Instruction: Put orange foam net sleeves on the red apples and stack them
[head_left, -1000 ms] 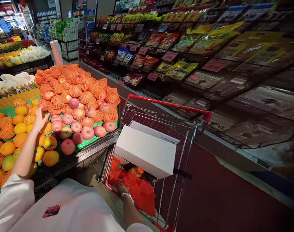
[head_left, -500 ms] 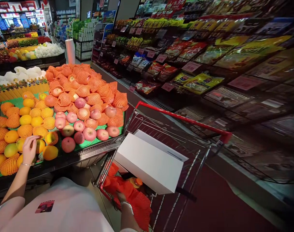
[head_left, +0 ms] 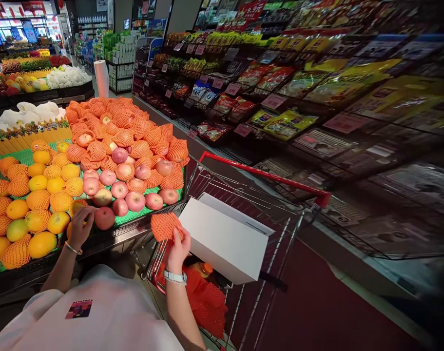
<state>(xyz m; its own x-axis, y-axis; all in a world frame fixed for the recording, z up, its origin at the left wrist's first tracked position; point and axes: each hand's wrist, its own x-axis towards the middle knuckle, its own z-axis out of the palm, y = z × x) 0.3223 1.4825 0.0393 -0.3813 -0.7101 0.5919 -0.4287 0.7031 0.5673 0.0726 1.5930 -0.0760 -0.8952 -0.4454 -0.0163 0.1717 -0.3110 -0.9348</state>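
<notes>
My right hand (head_left: 178, 247) pinches an orange foam net sleeve (head_left: 164, 226) by its right side, above the near edge of the cart. At the front edge of the fruit stand, my left hand (head_left: 80, 228) is curled over an orange (head_left: 68, 230), which it mostly hides. Just right of those fingers lies a bare red apple (head_left: 105, 218). Loose oranges (head_left: 42, 244), some in net sleeves, spread to the left. More foam net sleeves (head_left: 209, 307) are heaped in the shopping cart (head_left: 265, 171) below my right hand.
A white box (head_left: 225, 239) lies across the cart, with an orange-capped bottle (head_left: 206, 268) beside it. Sleeved apples (head_left: 123, 117) pile up at the back of the stand. Shelves of bagged goods (head_left: 291, 124) line the right side. A plastic bag roll (head_left: 101, 79) stands behind the fruit.
My right hand has risen out of the cart with a foam net sleeve. My left hand has moved right, from over the oranges to the orange beside the apples.
</notes>
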